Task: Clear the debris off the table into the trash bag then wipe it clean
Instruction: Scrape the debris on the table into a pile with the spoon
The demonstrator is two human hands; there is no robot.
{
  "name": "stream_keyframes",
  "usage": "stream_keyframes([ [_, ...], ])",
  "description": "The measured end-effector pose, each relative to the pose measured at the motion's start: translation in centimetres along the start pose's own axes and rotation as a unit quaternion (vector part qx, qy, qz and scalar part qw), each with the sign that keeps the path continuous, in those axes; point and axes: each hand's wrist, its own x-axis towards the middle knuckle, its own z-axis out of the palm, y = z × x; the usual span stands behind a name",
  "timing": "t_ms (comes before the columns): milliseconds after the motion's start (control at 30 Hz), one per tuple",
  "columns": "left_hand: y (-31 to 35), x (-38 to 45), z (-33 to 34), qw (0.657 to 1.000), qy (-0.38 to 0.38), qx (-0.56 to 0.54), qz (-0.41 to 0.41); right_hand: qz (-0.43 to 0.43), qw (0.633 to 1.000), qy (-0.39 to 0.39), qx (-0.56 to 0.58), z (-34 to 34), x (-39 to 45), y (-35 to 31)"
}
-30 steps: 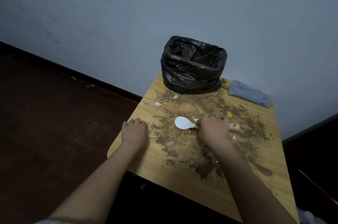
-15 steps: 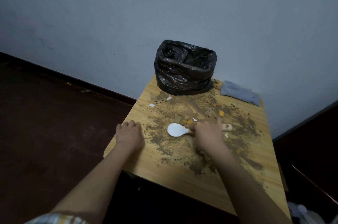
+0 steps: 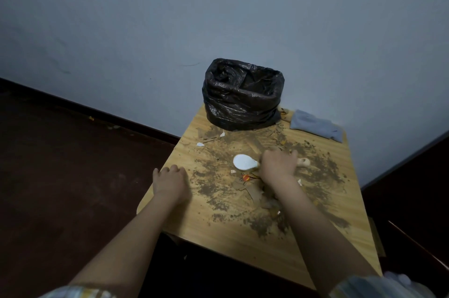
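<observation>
Brown dirt, cardboard scraps and white shards are strewn over the small wooden table. An open black trash bag stands at the table's far edge against the wall. A folded grey cloth lies to the right of the bag. My right hand grips the wooden handle of a white scoop, whose bowl points left over the dirt. My left hand rests knuckles up on the table near its left edge and holds nothing.
The table stands in a corner against a pale blue wall. Dark red floor lies to the left, with a few small scraps near the skirting. A dark piece of furniture stands close on the right.
The view shifted a little. My right hand with the scoop has slid slightly along the dirt in the middle of the table. My left hand stays near the left edge.
</observation>
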Motion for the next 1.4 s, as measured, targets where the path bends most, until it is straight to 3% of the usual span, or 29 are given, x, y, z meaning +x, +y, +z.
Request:
stream_keyframes([
  [167,0.0,0.7,-0.4,0.999,-0.001,0.035,0.011,0.014,0.999,0.027,0.007,-0.2,0.2,1.2],
  [367,0.0,1.0,-0.9,0.998,0.001,0.055,0.009,-0.034,0.998,0.051,-0.001,0.1,1.0,-1.3],
  [533,0.0,1.2,-0.7,0.999,0.013,0.04,0.009,0.02,1.0,0.01,-0.003,0.2,1.5,-0.8],
  [633,0.1,1.9,-0.7,0.999,0.028,0.042,0.008,0.028,0.999,0.028,0.001,-0.4,1.9,-0.5],
  [833,0.8,3.3,-1.4,0.998,0.047,0.021,-0.029,-0.054,0.995,0.062,0.05,-1.3,3.5,-3.1],
  [1033,1.2,5.7,-1.5,0.993,0.106,-0.034,0.037,-0.128,0.985,0.099,0.052,-1.6,6.9,-7.5],
  [1400,0.7,8.0,-0.5,0.99,0.123,-0.057,0.041,-0.16,0.983,0.086,-0.012,-2.3,11.2,-11.2],
])
